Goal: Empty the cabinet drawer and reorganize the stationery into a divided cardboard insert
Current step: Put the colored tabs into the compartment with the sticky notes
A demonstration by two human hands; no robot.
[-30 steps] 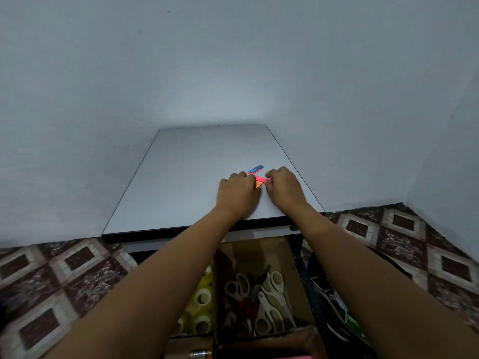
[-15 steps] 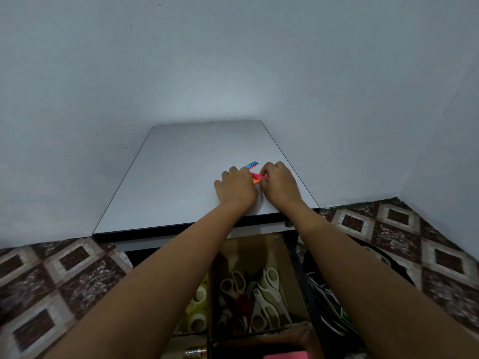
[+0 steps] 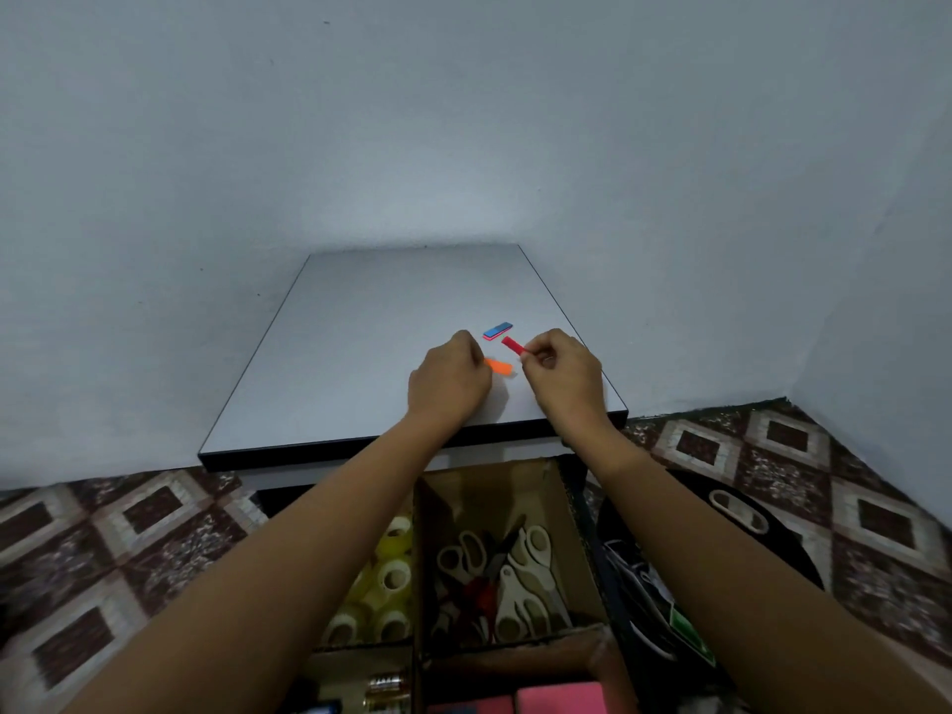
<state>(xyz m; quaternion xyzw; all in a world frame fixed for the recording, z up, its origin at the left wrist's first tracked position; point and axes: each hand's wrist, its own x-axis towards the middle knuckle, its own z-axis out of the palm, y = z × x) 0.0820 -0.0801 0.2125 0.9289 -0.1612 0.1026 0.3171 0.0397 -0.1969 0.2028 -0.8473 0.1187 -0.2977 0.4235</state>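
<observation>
On the white cabinet top (image 3: 360,353), my left hand (image 3: 448,381) holds one end of a small orange piece (image 3: 498,366) with curled fingers. My right hand (image 3: 564,376) pinches a small red piece (image 3: 513,345) lifted just above the surface. A blue and red eraser (image 3: 497,330) lies flat just beyond both hands. Below the cabinet top the open drawer holds the divided cardboard insert (image 3: 577,533). One compartment has several white-handled scissors (image 3: 507,579); the one to its left has tape rolls (image 3: 386,584). Batteries (image 3: 386,687) and pink blocks (image 3: 559,700) show at the bottom edge.
A black bin (image 3: 731,548) with loose items stands on the patterned tile floor (image 3: 103,548) to the right of the drawer. Pale walls close in behind the cabinet and on the right. The left and far parts of the cabinet top are bare.
My hands have moved apart. The orange and red pieces, held together before, are now separate, one in each hand.
</observation>
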